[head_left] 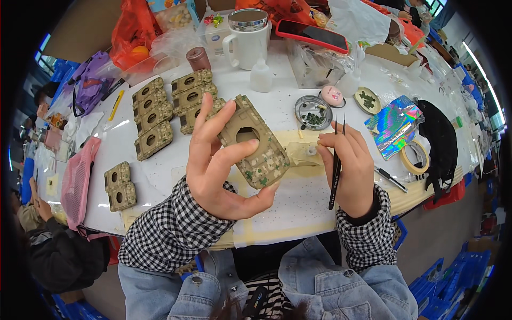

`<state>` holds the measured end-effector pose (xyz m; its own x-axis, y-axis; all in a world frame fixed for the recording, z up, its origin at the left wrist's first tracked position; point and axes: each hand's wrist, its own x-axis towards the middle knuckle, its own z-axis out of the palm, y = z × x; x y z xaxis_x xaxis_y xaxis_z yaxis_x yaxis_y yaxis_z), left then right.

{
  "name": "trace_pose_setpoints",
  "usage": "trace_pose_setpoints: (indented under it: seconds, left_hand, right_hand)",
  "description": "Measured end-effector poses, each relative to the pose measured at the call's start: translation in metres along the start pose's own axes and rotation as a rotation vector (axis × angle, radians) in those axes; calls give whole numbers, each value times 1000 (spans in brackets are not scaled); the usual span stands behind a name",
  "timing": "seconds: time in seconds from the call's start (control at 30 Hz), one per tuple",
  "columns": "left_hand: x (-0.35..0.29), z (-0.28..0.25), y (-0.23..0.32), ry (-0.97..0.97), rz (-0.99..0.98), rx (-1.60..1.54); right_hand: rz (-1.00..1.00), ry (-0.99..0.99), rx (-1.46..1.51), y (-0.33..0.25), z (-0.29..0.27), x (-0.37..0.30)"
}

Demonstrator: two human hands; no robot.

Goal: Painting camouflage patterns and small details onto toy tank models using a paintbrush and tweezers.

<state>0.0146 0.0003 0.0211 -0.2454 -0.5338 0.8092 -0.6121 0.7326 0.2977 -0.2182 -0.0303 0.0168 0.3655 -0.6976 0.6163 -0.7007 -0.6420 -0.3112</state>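
My left hand point(212, 165) holds a tan camouflage model tank hull point(268, 152) tilted up above the table. Its thumb lies by the round opening, and green pixel-like patches mark the lower end. In my right hand point(352, 170) are black tweezers point(335, 178), tips pointing up and away from the hull. That hand's thumb and fingertips are closed beside a small whitish piece point(311, 151) on a cream strip point(296, 154); whether they touch it is unclear. More camouflage hulls stand in rows to the left, including one nearby group point(151, 120) and a smaller pair point(121, 196).
Behind the hands stand a white mug point(250, 45), a small white bottle point(261, 77) and a round tin point(298, 106) of dark green bits. A red-cased phone point(312, 36) lies farther back. To the right are a tape roll point(409, 160), a pen point(391, 180) and shiny film point(392, 125).
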Motion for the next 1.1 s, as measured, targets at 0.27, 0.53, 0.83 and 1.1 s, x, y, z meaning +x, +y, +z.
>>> trace_pose_setpoints:
  seconds: [0.27, 0.53, 0.83, 1.1]
  left_hand:
    - [-1, -1, 1, -4, -8, -12]
    - [-1, -3, 3, -32, -25, -14]
    - [-2, 1, 2, -38, -33, -54]
    - [0, -1, 3, -68, -35, -57]
  right_hand:
    - [-58, 211, 39, -6, -11, 2]
    - [-302, 59, 221, -19, -27, -8]
    - [-608, 42, 245, -15, -11, -7]
    - [-366, 61, 299, -8, -20, -21]
